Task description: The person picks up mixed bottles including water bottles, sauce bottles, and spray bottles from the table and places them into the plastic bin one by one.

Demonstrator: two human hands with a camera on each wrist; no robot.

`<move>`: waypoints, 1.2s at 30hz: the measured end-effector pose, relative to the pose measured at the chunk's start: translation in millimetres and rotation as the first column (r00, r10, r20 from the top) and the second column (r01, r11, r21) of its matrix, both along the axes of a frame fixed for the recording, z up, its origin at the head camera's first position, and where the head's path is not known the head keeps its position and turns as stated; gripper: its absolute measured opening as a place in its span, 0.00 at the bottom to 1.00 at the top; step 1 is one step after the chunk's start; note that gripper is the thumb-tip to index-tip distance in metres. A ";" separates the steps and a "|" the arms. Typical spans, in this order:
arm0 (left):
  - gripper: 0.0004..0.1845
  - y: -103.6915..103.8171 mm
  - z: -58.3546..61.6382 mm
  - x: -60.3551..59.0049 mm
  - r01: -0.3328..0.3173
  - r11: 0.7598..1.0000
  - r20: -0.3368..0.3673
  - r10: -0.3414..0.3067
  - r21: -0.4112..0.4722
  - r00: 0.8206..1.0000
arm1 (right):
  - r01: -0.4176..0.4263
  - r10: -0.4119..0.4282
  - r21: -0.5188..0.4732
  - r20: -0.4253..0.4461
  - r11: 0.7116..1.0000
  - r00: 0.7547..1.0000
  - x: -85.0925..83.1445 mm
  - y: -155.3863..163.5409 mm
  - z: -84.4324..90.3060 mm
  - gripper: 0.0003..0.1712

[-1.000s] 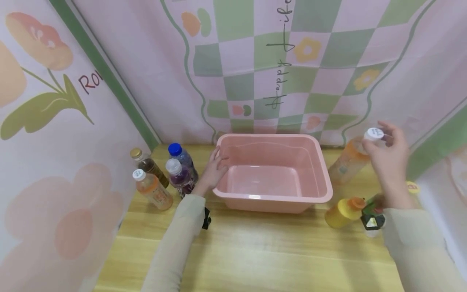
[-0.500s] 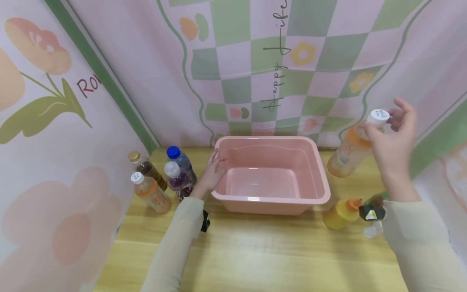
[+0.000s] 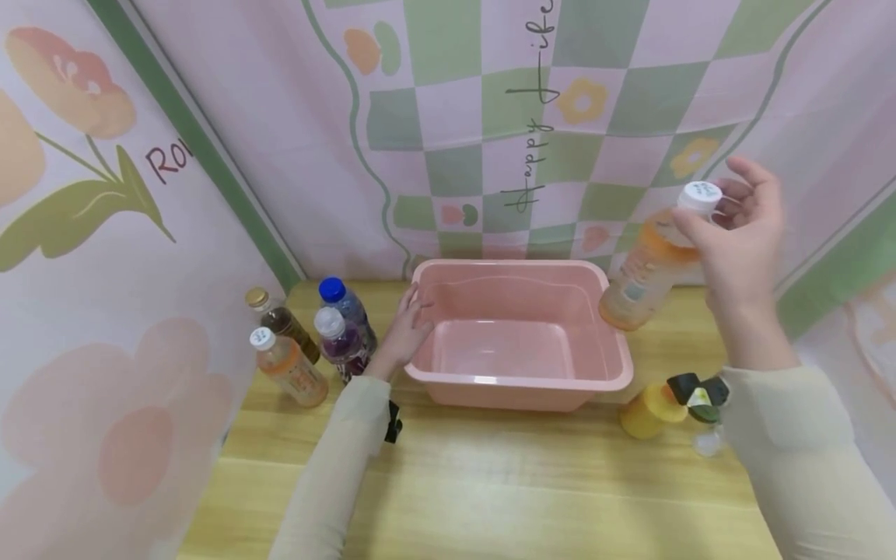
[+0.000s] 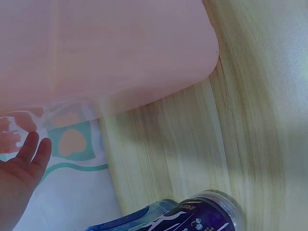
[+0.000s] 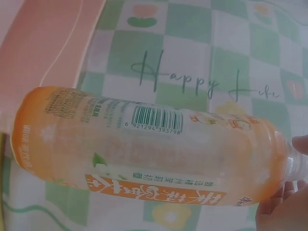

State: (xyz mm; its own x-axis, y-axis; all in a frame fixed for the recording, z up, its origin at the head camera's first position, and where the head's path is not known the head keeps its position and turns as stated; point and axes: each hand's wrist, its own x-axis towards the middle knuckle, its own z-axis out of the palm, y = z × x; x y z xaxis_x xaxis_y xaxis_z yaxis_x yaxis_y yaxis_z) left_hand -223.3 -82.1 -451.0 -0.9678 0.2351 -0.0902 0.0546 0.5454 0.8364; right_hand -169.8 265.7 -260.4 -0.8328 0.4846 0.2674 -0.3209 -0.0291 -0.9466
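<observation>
My right hand point(image 3: 745, 233) pinches a large drink bottle point(image 3: 647, 264) by its neck, just under the white cap. The bottle hangs tilted, its base overlapping the right rim of a pink plastic basin point(image 3: 504, 381) in the head view. Orange bands and a barcode show on this bottle point(image 5: 144, 149) in the right wrist view, where its neck lies between thumb and fingers. At the basin's left rim rests my left hand point(image 3: 408, 334), its fingers loosely extended. Only part of this left hand point(image 4: 24, 178) shows in the left wrist view, beside the basin point(image 4: 120, 53).
Left of the basin stand a blue-capped bottle point(image 3: 355, 311), a purple drink bottle point(image 3: 343, 346), a gold-capped dark bottle point(image 3: 287, 327) and a smaller orange bottle point(image 3: 297, 373). A yellow bottle point(image 3: 647, 412) stands front right, near the right sleeve point(image 3: 784, 412). A patterned curtain hangs behind.
The right hand has lifted the large bottle off the table at the right and carried it up, then left toward the basin. The left hand has stayed at the basin's left rim.
</observation>
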 end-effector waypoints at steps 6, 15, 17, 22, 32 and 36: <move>0.24 -0.5 0.9 -0.2 0.009 1.000 -0.009 -0.009 -0.006 1.000 | -0.136 0.136 -0.025 -0.001 0.990 0.991 -6.6 -15.5 8.5 0.35; 0.25 -0.6 3.3 0.9 0.001 1.000 0.001 -0.001 0.010 1.000 | -0.210 0.189 0.171 0.134 0.963 0.973 -24.2 -43.1 6.1 0.35; 0.25 -0.7 3.3 1.1 0.004 1.000 -0.006 -0.004 0.020 1.000 | -0.220 0.181 0.232 0.179 0.948 0.967 -28.2 -49.3 3.3 0.35; 0.24 -0.1 4.0 2.8 0.011 1.000 -0.052 -0.010 0.017 0.999 | -0.268 0.167 0.341 0.297 0.901 0.940 -37.4 -63.3 -5.7 0.37; 0.24 -1.1 1.3 -0.5 0.009 1.000 -0.045 -0.010 -0.008 0.999 | -0.392 0.280 0.243 0.394 0.887 0.876 -54.6 -87.7 -30.5 0.39; 0.24 -1.1 0.0 -1.6 0.006 1.000 -0.042 -0.006 -0.006 0.999 | -0.413 0.296 0.252 0.396 0.875 0.869 -60.9 -101.0 -44.3 0.40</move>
